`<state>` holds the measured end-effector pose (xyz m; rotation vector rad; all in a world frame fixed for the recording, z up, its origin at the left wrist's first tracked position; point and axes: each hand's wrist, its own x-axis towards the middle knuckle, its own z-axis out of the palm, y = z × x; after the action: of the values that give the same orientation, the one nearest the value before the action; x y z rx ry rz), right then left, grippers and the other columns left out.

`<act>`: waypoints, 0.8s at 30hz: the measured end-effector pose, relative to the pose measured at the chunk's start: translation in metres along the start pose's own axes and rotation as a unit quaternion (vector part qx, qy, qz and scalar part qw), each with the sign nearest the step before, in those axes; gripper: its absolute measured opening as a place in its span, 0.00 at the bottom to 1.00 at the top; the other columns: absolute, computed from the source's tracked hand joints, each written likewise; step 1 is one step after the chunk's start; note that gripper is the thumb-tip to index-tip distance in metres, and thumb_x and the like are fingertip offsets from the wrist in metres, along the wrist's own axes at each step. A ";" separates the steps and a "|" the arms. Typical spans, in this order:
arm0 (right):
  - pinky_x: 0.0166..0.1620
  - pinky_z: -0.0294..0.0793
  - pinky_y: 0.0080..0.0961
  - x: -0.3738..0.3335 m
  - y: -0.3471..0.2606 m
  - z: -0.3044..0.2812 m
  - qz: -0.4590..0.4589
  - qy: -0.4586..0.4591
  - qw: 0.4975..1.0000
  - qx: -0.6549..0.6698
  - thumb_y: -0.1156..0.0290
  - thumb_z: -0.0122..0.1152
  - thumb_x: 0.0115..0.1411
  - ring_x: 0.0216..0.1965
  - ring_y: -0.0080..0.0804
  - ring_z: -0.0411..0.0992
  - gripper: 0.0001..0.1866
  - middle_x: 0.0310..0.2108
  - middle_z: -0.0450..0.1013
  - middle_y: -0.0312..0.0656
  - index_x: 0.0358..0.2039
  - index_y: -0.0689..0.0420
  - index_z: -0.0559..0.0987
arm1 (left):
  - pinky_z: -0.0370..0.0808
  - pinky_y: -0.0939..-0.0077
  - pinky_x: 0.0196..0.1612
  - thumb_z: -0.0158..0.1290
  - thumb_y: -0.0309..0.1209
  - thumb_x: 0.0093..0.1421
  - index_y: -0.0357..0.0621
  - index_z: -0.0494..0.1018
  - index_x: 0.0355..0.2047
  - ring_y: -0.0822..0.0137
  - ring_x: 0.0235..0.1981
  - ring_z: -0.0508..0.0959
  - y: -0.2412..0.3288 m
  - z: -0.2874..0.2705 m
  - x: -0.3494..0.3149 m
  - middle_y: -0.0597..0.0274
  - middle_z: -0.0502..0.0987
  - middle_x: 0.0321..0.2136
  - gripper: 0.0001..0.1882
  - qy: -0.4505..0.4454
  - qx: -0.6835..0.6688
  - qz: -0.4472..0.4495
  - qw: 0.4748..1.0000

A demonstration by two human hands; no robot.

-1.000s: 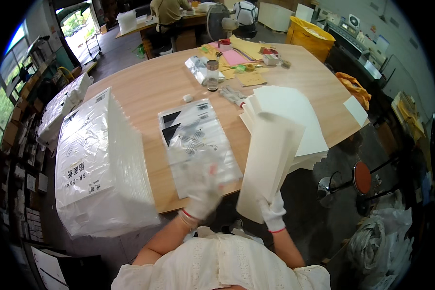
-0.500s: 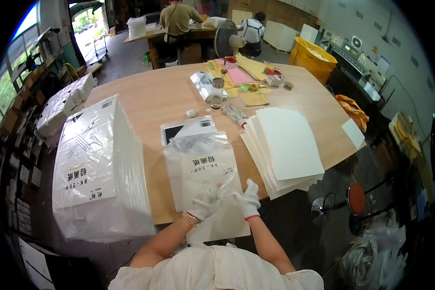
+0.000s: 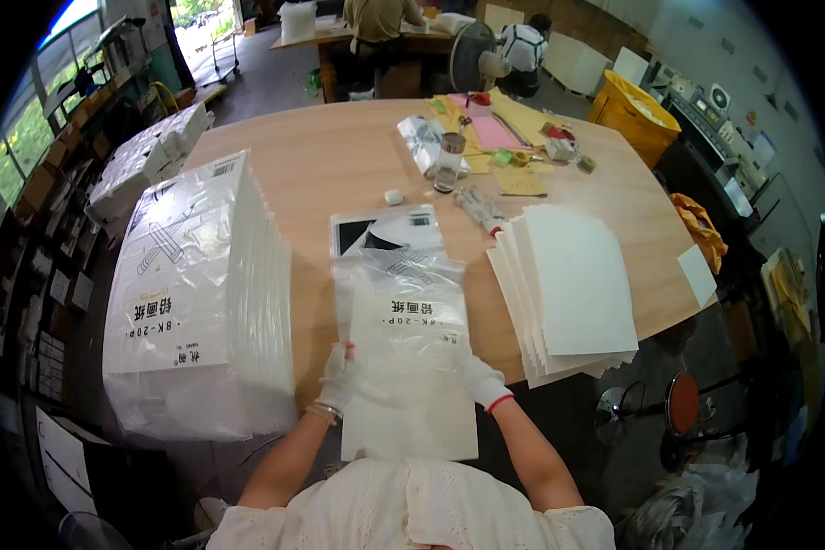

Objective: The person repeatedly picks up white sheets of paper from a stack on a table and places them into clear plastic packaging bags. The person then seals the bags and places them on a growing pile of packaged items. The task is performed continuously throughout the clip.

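Right before me, a stack of cream paper [image 3: 409,403] lies partly inside a clear printed plastic bag [image 3: 403,307], its near end sticking out over the table edge toward my body. My left hand [image 3: 337,374], in a white glove with red trim, grips the stack's left edge. On the opposite edge my gloved right hand [image 3: 483,379] presses in, its fingers partly hidden by the plastic. Beneath the bag's far end lie other flat printed bags [image 3: 422,220]. To the right rests a fanned pile of white sheets [image 3: 582,284].
A tall pile of filled packets [image 3: 179,293] stands at the left. Farther back are a glass jar [image 3: 448,163], a spare glove [image 3: 478,209], a small white lump [image 3: 393,197], tape rolls and coloured paper [image 3: 495,133]. Beyond the table are a fan [image 3: 472,60] and two people.
My hands have parted from near the middle of the stack to its left and right edges. The paper now lies straighter, and the whole view has shifted slightly.
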<state>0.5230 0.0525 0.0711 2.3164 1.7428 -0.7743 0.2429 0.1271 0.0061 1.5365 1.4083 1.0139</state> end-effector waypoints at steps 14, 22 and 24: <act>0.27 0.67 0.46 -0.109 0.013 0.064 -0.192 0.251 0.940 0.127 0.62 0.49 0.58 0.24 0.50 0.70 0.16 0.25 0.71 0.51 0.45 0.51 0.72 | 0.71 0.61 0.35 0.51 0.27 0.53 0.37 0.66 0.31 0.54 0.30 0.75 0.033 -0.061 -0.102 0.49 0.73 0.26 0.08 -0.186 0.225 -0.025 0.956; 0.41 0.73 0.27 -0.096 0.055 0.093 0.028 0.088 0.783 0.615 0.62 0.52 0.58 0.38 0.34 0.72 0.21 0.37 0.73 0.44 0.51 0.57 0.68 | 0.71 0.67 0.31 0.46 0.19 0.44 0.37 0.66 0.24 0.56 0.28 0.75 0.070 -0.060 -0.098 0.51 0.71 0.24 0.04 -0.166 0.095 0.146 0.971; 0.42 0.69 0.24 -0.081 0.026 0.082 0.089 -0.002 0.665 0.742 0.63 0.50 0.60 0.40 0.27 0.69 0.17 0.40 0.70 0.39 0.46 0.59 0.71 | 0.71 0.69 0.31 0.46 0.18 0.43 0.38 0.66 0.23 0.56 0.25 0.73 0.124 -0.062 -0.085 0.51 0.70 0.25 0.05 -0.203 0.013 0.178 0.963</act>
<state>0.5053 -0.0585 0.0352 2.9775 0.6063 -2.8846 0.2244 0.0373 0.1403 1.9325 0.8822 0.8201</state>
